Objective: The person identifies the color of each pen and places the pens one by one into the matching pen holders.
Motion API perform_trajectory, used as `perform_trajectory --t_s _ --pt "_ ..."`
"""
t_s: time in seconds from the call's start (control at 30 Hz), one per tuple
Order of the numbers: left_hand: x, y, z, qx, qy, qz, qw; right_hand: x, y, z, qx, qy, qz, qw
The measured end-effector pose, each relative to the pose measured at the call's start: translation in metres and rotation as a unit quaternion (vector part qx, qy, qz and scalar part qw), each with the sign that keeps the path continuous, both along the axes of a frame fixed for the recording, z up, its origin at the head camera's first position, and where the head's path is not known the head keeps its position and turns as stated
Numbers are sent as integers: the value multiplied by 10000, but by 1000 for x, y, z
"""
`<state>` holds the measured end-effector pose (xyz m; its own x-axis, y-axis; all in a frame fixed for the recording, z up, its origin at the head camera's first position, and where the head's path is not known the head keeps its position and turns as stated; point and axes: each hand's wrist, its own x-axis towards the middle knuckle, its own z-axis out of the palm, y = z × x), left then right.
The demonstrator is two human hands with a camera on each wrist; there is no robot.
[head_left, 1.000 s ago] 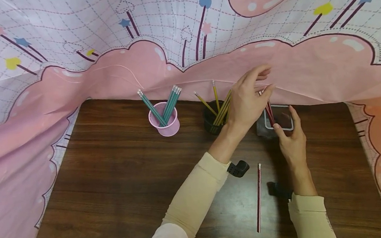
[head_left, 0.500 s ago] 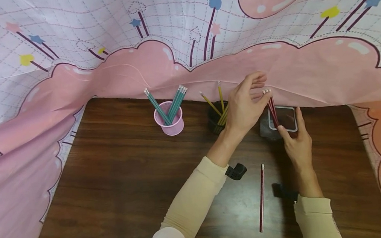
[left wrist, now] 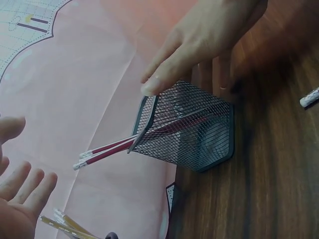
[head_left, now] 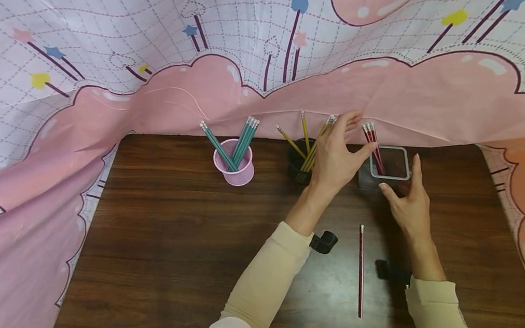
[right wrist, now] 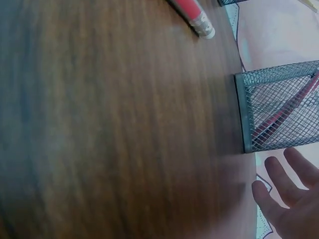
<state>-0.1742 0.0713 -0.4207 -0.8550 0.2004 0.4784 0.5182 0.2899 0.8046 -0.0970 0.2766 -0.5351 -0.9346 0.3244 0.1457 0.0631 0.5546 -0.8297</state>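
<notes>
A dark square mesh pencil holder [head_left: 391, 178] with a grey rim stands at the back right of the table. Several red pencils [left wrist: 109, 151] with white erasers lean in it toward its left side. My left hand [head_left: 334, 160] hovers left of the holder with spread fingers, its thumb tip by the red pencils in the head view. Around the holder's front right corner, my right hand [head_left: 409, 211] has thumb and fingers spread, holding nothing. A single red pencil [head_left: 361, 272] lies on the table between my forearms.
Left of the square holder, a black round mesh cup [head_left: 297, 171] holds yellow pencils [head_left: 291, 143], partly hidden by my left hand. Farther left is a pink mesh cup [head_left: 240, 178] with teal pencils [head_left: 214, 146]. A patterned cloth [head_left: 164, 112] hangs behind the table [head_left: 165, 235].
My left hand has let go of the red pencils, which now rest in the square holder. The right thumb and fingers have drawn back from the holder's rim.
</notes>
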Motion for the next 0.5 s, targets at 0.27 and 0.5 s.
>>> perform_trajectory --t_s 0.27,0.5 --pt "6 4 -4 -189 -548 -521 9970 5 2 -1 296 58 113 9995" --pt "13 9 -11 -255 -843 -709 9936 11 3 -1 219 15 37 9998"
